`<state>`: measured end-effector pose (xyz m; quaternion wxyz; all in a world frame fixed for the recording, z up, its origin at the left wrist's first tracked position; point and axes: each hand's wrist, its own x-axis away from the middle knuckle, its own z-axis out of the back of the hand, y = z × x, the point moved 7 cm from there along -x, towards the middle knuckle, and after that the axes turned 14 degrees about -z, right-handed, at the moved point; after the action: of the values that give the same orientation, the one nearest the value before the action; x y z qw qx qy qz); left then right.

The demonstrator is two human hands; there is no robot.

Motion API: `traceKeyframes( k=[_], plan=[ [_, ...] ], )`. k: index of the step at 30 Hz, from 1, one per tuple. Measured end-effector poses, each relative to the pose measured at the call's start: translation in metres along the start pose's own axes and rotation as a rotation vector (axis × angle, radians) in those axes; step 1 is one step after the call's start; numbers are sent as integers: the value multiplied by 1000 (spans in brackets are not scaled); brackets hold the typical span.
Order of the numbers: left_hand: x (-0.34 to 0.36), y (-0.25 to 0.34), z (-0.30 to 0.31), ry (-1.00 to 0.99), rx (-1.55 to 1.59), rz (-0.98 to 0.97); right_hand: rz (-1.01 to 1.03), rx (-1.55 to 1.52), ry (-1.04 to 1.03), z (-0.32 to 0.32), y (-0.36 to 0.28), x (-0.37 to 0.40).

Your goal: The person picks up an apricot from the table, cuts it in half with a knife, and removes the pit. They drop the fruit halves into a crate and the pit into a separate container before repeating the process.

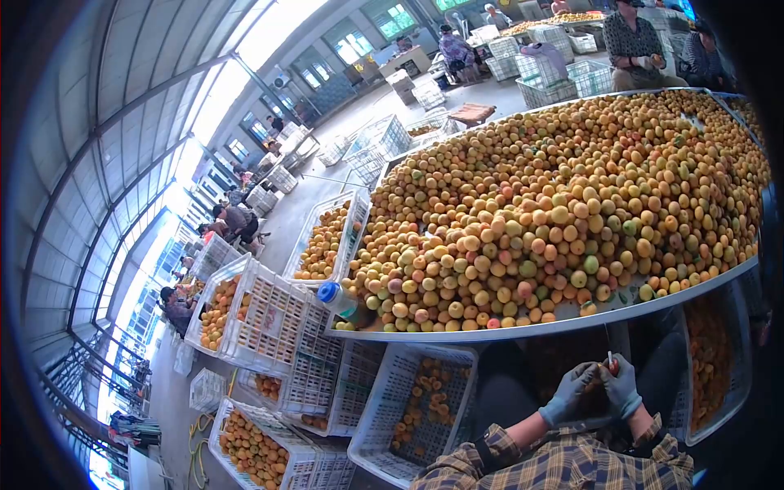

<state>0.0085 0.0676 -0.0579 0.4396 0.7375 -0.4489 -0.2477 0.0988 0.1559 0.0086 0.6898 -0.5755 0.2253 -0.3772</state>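
Both my hands wear light grey-blue gloves and meet in front of my lap, below the edge of a table heaped with apricots (563, 220). My right hand (622, 389) is closed round a small knife (612, 364) with a red handle; its thin blade points up toward the table edge. My left hand (570, 392) is curled closed beside it, fingers close to the right hand's. What it grips, if anything, is hidden. Under my hands is a dim container whose contents are hard to see.
A grey crate (371, 437) with halved apricots stands to my left, another crate (739, 392) of them to my right. Stacked white crates (273, 322) of apricots fill the left side. A blue-capped bottle (339, 300) is at the table's left corner. Several people sit farther off.
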Motion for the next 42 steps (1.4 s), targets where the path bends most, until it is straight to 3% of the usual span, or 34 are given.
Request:
traceKeyframes(
  k=[4, 9, 14, 16, 25, 29, 31, 33, 38, 42],
  plan=[
    [8, 11, -10, 9, 219, 120, -59, -142, -34, -6, 16, 4],
    [7, 25, -10, -94, 91, 69, -96, -183, -80, -4, 8, 5],
    [15, 67, -31, -274, -10, 57, -192, -264, -309, -7, 0, 9],
    [16, 63, -28, -366, -193, 77, -174, -238, -296, -6, 3, 12],
    [21, 46, -26, -467, -403, 23, -185, -180, -183, -2, 6, 30],
    [28, 48, -30, -518, -411, 87, -148, -167, -243, -2, -2, 38],
    [35, 46, -40, -635, -305, 139, -118, -129, -261, -2, -7, 39],
    [39, 43, -39, -596, -308, 147, -81, -87, -282, -2, -13, 39],
    [44, 31, -34, -551, -377, 190, -214, -192, -334, -6, 4, 43],
    [46, 28, -33, -545, -480, 92, -247, -238, -278, -9, 13, 45]
  ],
)
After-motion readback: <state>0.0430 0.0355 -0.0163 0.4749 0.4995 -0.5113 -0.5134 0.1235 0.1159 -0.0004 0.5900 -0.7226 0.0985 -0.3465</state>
